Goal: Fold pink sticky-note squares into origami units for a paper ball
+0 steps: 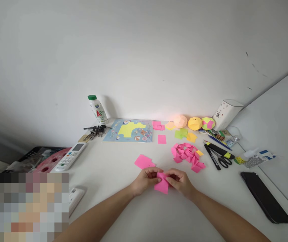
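A pink paper square [161, 186] is held between both hands over the near middle of the table. My left hand [145, 179] pinches its left edge, thumb in front. On the opposite edge, my right hand [180, 181] grips the same paper with thumb and fingers. Behind the left hand lie loose pink sheets [142, 161], partly overlapping. Beyond my right hand sits a heap of folded pink paper pieces [186, 153] with one orange piece among them. The fingers hide parts of the held paper's upper edge.
Paper balls [195, 123] line the wall near a white container [227, 114]. Scissors [223, 159], a cutter and a marker lie right, beyond a black pouch [266, 196]. A bottle [98, 110], keys [97, 131], an illustrated sheet [146, 134] and a remote [71, 156] are left and centre.
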Action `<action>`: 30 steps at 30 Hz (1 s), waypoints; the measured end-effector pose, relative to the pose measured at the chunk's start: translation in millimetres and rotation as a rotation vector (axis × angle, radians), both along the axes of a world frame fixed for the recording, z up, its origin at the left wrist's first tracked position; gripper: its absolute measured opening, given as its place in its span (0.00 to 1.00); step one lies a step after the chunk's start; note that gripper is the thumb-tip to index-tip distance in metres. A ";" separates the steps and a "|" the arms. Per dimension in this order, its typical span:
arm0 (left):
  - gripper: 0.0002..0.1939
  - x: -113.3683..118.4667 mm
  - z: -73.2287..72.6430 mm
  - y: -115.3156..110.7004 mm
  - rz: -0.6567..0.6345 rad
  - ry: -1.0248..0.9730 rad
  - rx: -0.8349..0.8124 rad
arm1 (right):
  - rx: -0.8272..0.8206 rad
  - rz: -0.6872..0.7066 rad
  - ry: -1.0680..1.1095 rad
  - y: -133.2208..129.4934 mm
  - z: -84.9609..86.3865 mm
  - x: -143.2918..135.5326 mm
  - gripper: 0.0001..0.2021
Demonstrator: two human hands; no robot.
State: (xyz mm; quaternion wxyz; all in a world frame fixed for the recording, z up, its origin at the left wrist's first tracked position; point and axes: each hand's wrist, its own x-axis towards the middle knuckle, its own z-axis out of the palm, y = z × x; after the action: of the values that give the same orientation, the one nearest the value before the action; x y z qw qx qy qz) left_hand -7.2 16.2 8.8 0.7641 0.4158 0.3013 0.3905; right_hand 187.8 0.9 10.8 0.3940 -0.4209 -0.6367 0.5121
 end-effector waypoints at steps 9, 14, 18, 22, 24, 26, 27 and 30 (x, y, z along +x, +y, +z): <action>0.14 -0.7 -0.9 1.3 -0.032 -0.004 0.027 | 0.026 0.043 -0.020 -0.7 1.1 -1.3 0.06; 0.13 -0.9 0.6 0.0 -0.038 0.027 0.029 | 0.046 0.045 -0.029 -0.5 1.5 -1.3 0.05; 0.13 -1.2 -2.2 -0.4 -0.034 0.031 0.042 | 0.038 0.049 -0.039 0.1 4.6 -2.2 0.06; 0.12 -1.1 -2.8 -0.4 -0.030 0.043 0.041 | 0.029 0.043 -0.041 -0.5 4.5 -2.8 0.06; 0.12 -1.0 -2.7 -0.5 -0.019 0.046 0.042 | 0.020 0.029 -0.034 -0.9 2.0 -2.9 0.08; 0.13 -0.9 -3.4 -0.3 0.002 0.045 0.043 | -0.010 0.004 -0.015 -1.3 -1.1 -2.9 0.10; 0.13 -0.9 -4.0 -0.2 0.014 0.043 0.044 | -0.027 -0.008 -0.007 -1.4 -2.4 -3.0 0.11; 0.13 -0.7 -5.6 0.4 0.043 0.031 0.056 | -0.044 -0.036 -0.006 -1.9 -4.4 -3.6 0.12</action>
State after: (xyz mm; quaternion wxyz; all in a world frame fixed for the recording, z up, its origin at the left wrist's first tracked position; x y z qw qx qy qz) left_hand -7.9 16.6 3.1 0.7388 0.4366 0.3109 0.4084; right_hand 184.3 -1.1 6.5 0.3918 -0.4424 -0.6188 0.5176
